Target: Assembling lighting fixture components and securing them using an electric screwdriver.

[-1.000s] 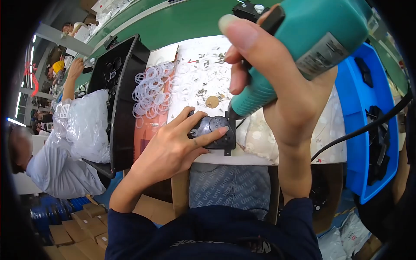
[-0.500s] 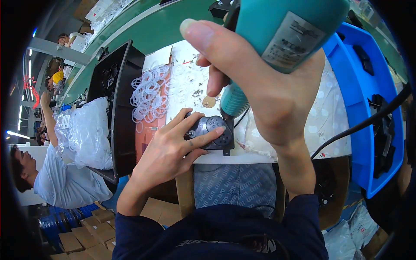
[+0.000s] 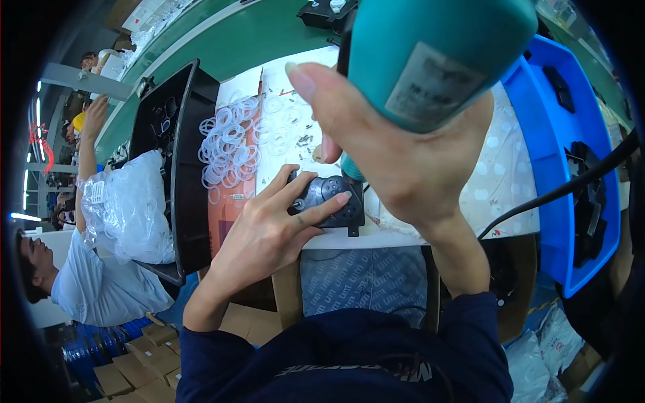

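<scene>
in the middle of the frame the left hand (image 3: 269,232) lies on a small black fan (image 3: 329,201) at the table's near edge, fingers spread over its top and pressing it down. the right hand (image 3: 396,154) is wrapped tight around a teal power screwdriver (image 3: 430,54) filling the upper middle, its tip down by the fan. clear plastic rings (image 3: 228,144) lie left of centre beside a black tray (image 3: 185,174); a blue bin (image 3: 564,148) stands at right.
</scene>
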The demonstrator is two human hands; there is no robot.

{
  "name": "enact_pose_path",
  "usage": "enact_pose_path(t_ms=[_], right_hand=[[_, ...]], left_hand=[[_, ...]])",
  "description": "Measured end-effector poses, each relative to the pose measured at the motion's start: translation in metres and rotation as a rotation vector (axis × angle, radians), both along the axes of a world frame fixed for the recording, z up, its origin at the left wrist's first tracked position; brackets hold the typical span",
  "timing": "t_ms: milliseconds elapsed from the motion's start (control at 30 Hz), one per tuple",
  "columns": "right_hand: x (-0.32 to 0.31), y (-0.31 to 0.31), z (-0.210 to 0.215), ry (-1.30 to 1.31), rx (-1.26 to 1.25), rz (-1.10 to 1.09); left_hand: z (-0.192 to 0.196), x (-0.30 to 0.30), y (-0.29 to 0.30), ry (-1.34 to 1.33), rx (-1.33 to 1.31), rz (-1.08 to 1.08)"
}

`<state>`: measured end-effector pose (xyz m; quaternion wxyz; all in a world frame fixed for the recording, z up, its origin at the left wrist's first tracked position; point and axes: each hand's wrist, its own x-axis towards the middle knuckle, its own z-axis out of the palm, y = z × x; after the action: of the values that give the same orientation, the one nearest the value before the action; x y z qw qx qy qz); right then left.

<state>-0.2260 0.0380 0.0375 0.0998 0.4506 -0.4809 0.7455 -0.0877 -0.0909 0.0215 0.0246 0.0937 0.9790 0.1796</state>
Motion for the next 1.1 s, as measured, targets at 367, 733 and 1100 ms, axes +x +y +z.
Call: enact_pose_path(t_ms=[367, 733, 1100], right_hand=[[-0.008, 0.009, -0.002, -0.260, 0.090, 0.498], [0.200, 0.314, 0.031, -0.022, -0.463, 0.532], [0.405, 0.377, -0.012, -0.549, -0.108, -0.472]], left_hand=[[-0.013, 0.012, 0.004, 0.144, 0.012, -0.033], [-0.035, 0.015, 0.020, 0.322, 1.205, 0.166], [-0.122, 0.095, 0.269, -0.941, 1.104, -0.713]])
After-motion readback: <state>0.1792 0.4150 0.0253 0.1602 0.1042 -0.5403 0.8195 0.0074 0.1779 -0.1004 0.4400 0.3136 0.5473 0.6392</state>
